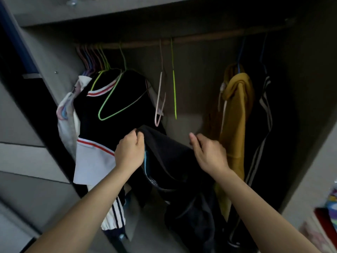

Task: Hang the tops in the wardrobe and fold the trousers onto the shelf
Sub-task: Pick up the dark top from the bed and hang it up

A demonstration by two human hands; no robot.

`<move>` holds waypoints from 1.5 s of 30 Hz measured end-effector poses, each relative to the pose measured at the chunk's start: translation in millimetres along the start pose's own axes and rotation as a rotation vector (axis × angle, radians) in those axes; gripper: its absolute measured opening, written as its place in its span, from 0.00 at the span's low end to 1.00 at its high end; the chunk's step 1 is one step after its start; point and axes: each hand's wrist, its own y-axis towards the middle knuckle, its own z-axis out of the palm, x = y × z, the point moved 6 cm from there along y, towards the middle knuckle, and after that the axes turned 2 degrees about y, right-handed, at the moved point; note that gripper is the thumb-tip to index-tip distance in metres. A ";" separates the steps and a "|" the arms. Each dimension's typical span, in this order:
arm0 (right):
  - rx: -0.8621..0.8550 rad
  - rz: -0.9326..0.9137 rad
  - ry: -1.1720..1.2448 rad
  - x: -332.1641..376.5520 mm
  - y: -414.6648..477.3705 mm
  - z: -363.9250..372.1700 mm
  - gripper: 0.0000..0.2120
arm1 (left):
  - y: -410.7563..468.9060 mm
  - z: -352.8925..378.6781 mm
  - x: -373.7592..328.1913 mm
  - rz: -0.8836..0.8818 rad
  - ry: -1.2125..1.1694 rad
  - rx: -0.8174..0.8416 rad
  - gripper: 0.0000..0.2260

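Mid-task. Left hand (130, 152) is closed on the top edge of a dark garment (169, 161), right hand (207, 152) pinches the same edge; it's held up in front of the wardrobe, below the rail (200, 38). Can't tell if it's a top or trousers. Already hung: black top with red-white trim (109, 106), mustard top (237, 115), striped dark top (262, 125). Pink hanger (160, 99) and green hanger (174, 88) hang free. No folded trousers visible.
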 end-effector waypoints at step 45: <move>-0.522 0.445 0.127 121.6 102.0 17.2 0.13 | 86.3 25.3 97.4 0.198 -0.435 0.494 0.16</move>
